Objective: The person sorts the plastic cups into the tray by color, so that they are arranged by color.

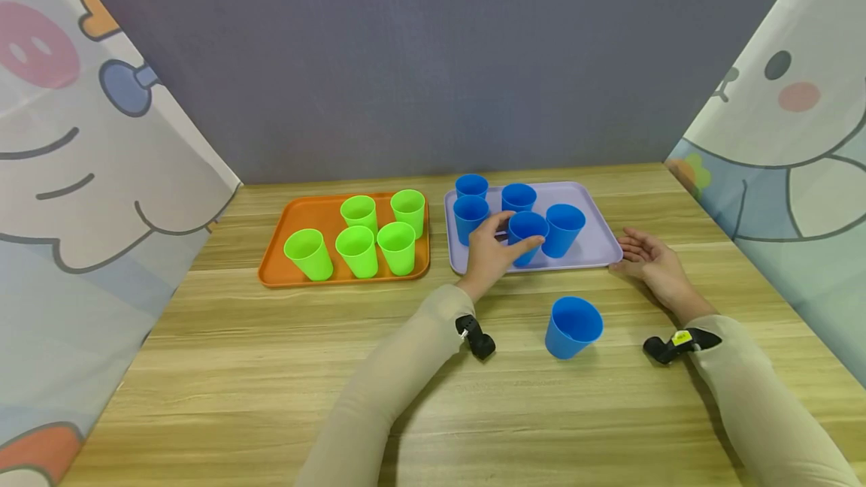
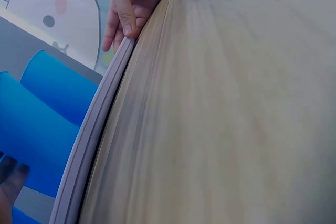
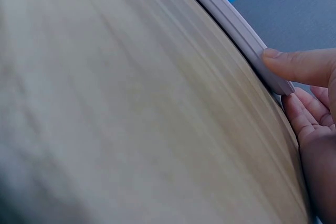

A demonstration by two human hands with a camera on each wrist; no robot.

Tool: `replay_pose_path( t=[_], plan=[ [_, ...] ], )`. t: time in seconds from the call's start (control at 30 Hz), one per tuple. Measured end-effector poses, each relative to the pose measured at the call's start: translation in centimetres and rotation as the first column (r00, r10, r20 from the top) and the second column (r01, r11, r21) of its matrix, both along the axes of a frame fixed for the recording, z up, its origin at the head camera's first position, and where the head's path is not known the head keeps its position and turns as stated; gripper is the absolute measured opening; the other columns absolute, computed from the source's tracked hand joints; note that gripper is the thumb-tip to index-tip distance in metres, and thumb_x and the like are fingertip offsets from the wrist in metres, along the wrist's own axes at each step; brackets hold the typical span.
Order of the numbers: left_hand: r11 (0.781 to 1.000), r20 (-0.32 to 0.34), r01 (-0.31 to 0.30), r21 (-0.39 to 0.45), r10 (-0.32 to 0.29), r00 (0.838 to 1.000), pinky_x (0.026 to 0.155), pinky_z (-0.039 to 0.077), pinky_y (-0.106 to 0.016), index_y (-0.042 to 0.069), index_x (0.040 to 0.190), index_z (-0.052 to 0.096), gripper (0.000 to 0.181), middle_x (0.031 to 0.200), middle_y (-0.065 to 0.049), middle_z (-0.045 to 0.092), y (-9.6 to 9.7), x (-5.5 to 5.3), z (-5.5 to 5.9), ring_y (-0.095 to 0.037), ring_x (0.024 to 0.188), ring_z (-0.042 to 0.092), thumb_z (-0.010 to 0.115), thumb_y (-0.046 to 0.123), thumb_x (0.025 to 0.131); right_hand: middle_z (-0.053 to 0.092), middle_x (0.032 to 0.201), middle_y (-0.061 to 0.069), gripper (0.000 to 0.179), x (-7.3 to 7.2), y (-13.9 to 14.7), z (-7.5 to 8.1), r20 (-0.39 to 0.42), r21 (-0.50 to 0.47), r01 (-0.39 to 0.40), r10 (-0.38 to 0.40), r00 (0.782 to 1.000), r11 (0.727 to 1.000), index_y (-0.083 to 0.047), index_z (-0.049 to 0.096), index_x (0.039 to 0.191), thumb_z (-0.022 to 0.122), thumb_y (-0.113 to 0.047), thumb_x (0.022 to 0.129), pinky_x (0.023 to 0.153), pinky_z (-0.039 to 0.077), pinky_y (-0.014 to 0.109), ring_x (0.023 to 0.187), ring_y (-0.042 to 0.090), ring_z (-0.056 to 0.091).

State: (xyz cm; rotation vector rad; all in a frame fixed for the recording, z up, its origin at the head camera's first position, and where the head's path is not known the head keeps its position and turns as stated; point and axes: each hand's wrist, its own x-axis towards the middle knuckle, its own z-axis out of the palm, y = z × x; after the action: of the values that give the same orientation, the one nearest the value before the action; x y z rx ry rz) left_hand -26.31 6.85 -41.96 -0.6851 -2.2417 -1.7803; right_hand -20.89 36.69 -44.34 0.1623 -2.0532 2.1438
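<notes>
My left hand [image 1: 485, 252] grips a blue cup [image 1: 529, 224], thumb on its near side and fingers round the left. That cup stands upright at the front of the lavender tray [image 1: 597, 239]. Several other blue cups [image 1: 564, 231] are grouped about it on the tray. In the right wrist view, the right thumb [image 3: 286, 62] touches the tray's rim [image 3: 231, 19] at its near right corner. The other fingers of my right hand [image 1: 655, 267] extend past that corner, fairly straight. Another blue cup [image 1: 571, 331] stands on the table between my forearms.
An orange tray [image 1: 292, 218] lies left of the lavender one, carrying several green cups [image 1: 356, 252]. A grey panel [image 1: 433, 66] rises behind the wooden table [image 1: 271, 382]. Printed cartoon curtains [image 1: 61, 134] hang at both sides.
</notes>
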Motion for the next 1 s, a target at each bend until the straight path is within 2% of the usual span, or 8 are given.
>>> replay_pose_path(
  t=[0.2, 0.47, 0.73, 1.0],
  plan=[
    [0.999, 0.017, -0.037, -0.01, 0.037, 0.999, 0.093, 0.051, -0.023, 0.003, 0.13, 0.06, 0.061, 0.122, -0.009, 0.066, 0.33, -0.09, -0.1, -0.018, 0.111, 0.061, 0.083, 0.033, 0.082, 0.062, 0.111, -0.002, 0.078, 0.0, -0.11, 0.1, -0.001, 0.006, -0.001, 0.001, 1.0, 1.0, 0.02, 0.024, 0.143, 0.066, 0.026, 0.078, 0.086, 0.05, 0.013, 0.098, 0.003, 0.063],
    [0.999, 0.041, -0.048, 0.008, 0.048, 0.998, 0.093, 0.051, -0.024, 0.004, 0.128, 0.061, 0.057, 0.12, -0.008, 0.066, 0.5, -0.14, -0.04, -0.017, 0.11, 0.061, 0.083, 0.033, 0.083, 0.062, 0.11, -0.003, 0.076, 0.02, -0.12, 0.07, -0.002, -0.007, -0.002, 0.002, 1.0, 1.0, 0.018, 0.027, 0.143, 0.065, 0.027, 0.078, 0.085, 0.051, 0.013, 0.098, 0.003, 0.063],
    [0.998, 0.076, -0.067, -0.022, 0.068, 0.995, 0.094, 0.051, -0.025, 0.004, 0.133, 0.059, 0.061, 0.125, -0.01, 0.065, 0.7, -0.36, 0.15, -0.021, 0.114, 0.061, 0.081, 0.034, 0.084, 0.063, 0.11, -0.003, 0.067, 0.06, -0.01, 0.27, -0.001, -0.02, 0.003, -0.003, 1.0, 1.0, 0.003, 0.041, 0.137, 0.062, 0.029, 0.079, 0.085, 0.05, 0.012, 0.098, 0.004, 0.063],
    [0.997, 0.081, -0.069, -0.021, 0.071, 0.994, 0.095, 0.052, -0.027, 0.003, 0.133, 0.058, 0.062, 0.126, -0.011, 0.065, 0.72, -0.29, 0.15, -0.022, 0.115, 0.061, 0.081, 0.032, 0.085, 0.062, 0.11, -0.004, 0.072, 0.14, -0.28, 0.42, 0.006, 0.01, 0.015, -0.015, 1.0, 1.0, 0.014, 0.031, 0.142, 0.064, 0.027, 0.079, 0.085, 0.051, 0.012, 0.098, 0.003, 0.062]
  ],
)
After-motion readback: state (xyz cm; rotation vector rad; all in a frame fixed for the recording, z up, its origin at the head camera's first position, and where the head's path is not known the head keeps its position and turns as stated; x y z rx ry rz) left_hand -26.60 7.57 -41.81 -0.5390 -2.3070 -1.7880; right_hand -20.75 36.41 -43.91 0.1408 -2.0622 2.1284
